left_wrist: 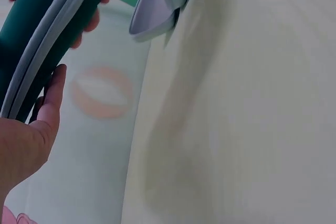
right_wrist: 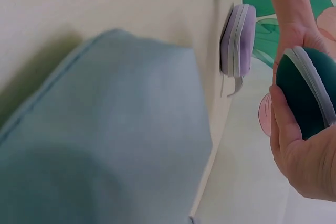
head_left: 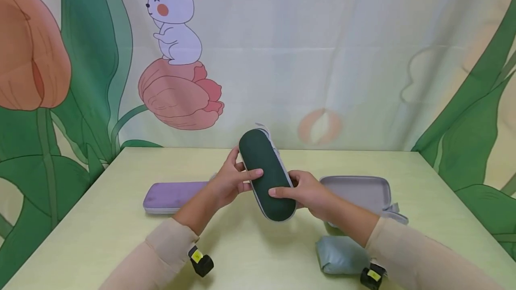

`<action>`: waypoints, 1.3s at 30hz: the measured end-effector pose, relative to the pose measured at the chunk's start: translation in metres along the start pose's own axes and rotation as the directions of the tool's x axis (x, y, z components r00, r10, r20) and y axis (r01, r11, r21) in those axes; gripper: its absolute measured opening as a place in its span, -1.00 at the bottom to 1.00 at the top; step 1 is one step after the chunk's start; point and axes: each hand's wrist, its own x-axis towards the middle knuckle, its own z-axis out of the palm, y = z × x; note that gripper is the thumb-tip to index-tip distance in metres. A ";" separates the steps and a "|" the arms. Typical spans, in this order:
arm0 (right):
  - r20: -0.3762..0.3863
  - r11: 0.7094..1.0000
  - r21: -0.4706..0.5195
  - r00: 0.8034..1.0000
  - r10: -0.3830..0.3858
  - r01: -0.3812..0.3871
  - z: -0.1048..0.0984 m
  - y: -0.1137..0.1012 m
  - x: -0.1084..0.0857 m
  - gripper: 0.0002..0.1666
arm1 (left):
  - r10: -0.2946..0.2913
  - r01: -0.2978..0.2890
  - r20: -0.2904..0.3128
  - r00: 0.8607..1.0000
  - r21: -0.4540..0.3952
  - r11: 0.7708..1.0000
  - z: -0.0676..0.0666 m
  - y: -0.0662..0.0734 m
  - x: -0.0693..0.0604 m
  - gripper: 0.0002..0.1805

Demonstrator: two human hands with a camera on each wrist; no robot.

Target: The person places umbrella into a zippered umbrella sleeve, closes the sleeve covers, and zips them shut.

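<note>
A dark green zippered case [head_left: 264,153] with rounded ends is held up above the table, tilted, its top leaning to the left. My left hand [head_left: 230,181] grips its left edge, thumb across the front. On the lower right side, my right hand [head_left: 314,195] holds it with the thumb on the front. The pale zipper band runs closed along the stretch seen in the left wrist view, where the case [left_wrist: 79,19] shows side-on. Fingers behind the case are partly hidden.
A purple zippered case [head_left: 173,195] lies at the left, partly behind my left arm. At the right stands an opened case [head_left: 354,189] with a grey lining. Nearer, a pale blue-green soft bundle [head_left: 340,254] lies by my right sleeve. A printed cloth [head_left: 274,57] hangs behind the table.
</note>
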 end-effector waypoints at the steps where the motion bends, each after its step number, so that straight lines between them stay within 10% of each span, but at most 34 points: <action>1: -0.005 1.000 0.013 1.000 -0.004 0.004 0.001 0.000 0.000 -0.33 | 0.002 -0.002 0.005 1.000 -0.008 1.000 0.001 -0.002 -0.002 0.00; 17: -0.031 0.996 -0.059 0.997 -0.072 0.070 0.002 0.006 -0.001 -0.31 | 0.065 -0.066 -0.022 0.998 -0.058 0.996 0.003 -0.014 -0.010 0.05; 27: -0.235 0.951 -0.175 0.927 -0.293 0.257 -0.011 -0.005 0.014 -0.61 | 0.005 -0.005 -0.006 1.000 -0.057 0.998 0.005 -0.020 -0.016 0.02; 39: -0.228 0.861 -0.442 0.897 -0.378 0.250 -0.010 -0.010 0.015 -0.90 | -0.026 0.026 -0.038 0.999 0.003 1.000 0.014 -0.023 -0.020 -0.04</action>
